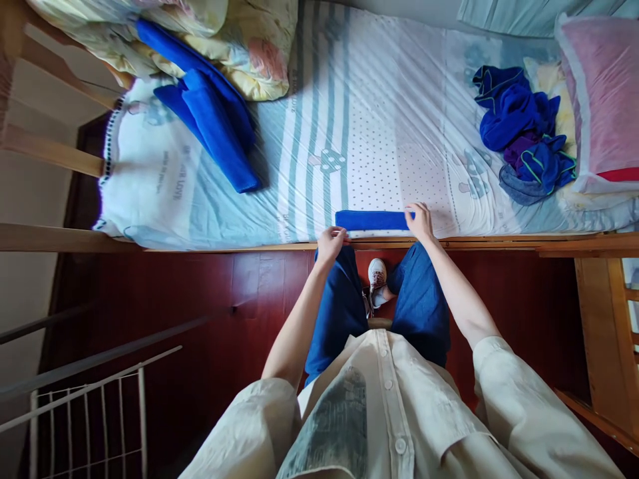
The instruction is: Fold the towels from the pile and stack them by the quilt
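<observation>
A blue towel (374,220), folded into a narrow flat strip, lies along the front edge of the bed. My left hand (331,245) is at the strip's lower left corner, fingers curled and pinched together at its edge. At the other end, my right hand (420,221) has thumb and fingers closed on the towel's right end. Two long rolled or folded blue towels (210,120) rest on the bed to the left. Over on the right, a crumpled pile of blue and purple cloths (519,130), some with green edging, sits by the pillow.
The bed sheet (369,120) is striped and dotted. A yellow floral quilt (259,60) is bunched at back left, and a pink pillow (604,100) lies at right. A wooden bed rail (239,248) runs in front. A white metal rack (90,412) stands lower left on the red floor (200,372).
</observation>
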`<state>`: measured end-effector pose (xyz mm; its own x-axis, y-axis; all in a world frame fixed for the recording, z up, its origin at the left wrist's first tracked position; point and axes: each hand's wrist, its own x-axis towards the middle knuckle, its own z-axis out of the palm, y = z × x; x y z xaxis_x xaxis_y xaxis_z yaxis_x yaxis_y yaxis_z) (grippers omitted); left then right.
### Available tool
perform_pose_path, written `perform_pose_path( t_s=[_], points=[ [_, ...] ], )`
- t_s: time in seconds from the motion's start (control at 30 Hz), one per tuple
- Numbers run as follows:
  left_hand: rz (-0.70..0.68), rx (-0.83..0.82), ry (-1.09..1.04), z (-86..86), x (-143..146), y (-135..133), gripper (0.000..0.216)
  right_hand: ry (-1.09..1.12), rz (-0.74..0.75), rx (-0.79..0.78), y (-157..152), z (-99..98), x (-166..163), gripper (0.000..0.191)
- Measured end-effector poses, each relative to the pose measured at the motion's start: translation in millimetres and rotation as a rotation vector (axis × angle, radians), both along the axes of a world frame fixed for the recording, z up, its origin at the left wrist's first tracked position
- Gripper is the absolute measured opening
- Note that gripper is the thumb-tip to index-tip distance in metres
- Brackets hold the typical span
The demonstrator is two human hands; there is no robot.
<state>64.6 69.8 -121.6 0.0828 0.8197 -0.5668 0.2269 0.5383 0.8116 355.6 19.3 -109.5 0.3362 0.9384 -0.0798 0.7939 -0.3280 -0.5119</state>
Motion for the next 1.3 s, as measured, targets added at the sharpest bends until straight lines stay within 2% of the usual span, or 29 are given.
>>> perform_pose_path(
  t_s=[0.07,0.13,0.27,0.37,0.43,0.73,0.87,1.0,1.17,1.3],
  points=[
    [0.034,-0.171,-0.22,2.6,15,-12,0.014,0.012,0.178,-0.06,21,7.1,-22,0.037],
    [0.071,-0.319,-0.381,1.5,31,-22,0.011,0.008,0.335,-0.154,42,11.2,-47,0.051],
    [0.26,-0.451,-0.504,-9.4,55,-32,0.015,-0.074,0.52,-0.328,74,11.0,-91,0.073],
    [0.501,-0.422,-0.522,-18.1,62,-25,0.025,-0.118,0.569,-0.403,86,8.1,-111,0.079],
    [0.612,-0.378,-0.539,-21.4,62,-17,0.03,-0.136,0.568,-0.437,91,7.1,-120,0.08],
    [0.864,-0.241,-0.576,-20.8,62,12,0.045,-0.224,0.529,-0.551,119,10.9,-133,0.069],
    [0.719,-0.174,-0.649,-18.7,54,16,0.049,-0.218,0.519,-0.484,127,15.4,-127,0.061],
    [0.562,-0.1,-0.723,-16.3,43,18,0.061,-0.129,0.38,-0.331,134,24.9,-125,0.054],
    [0.339,-0.076,-0.728,-12.4,51,22,0.068,-0.023,0.162,-0.128,143,57.9,-144,0.05],
    [0.207,0.063,-0.619,-6.7,55,39,0.061,0.112,0.078,0.08,162,82.9,-172,0.047]
  ],
)
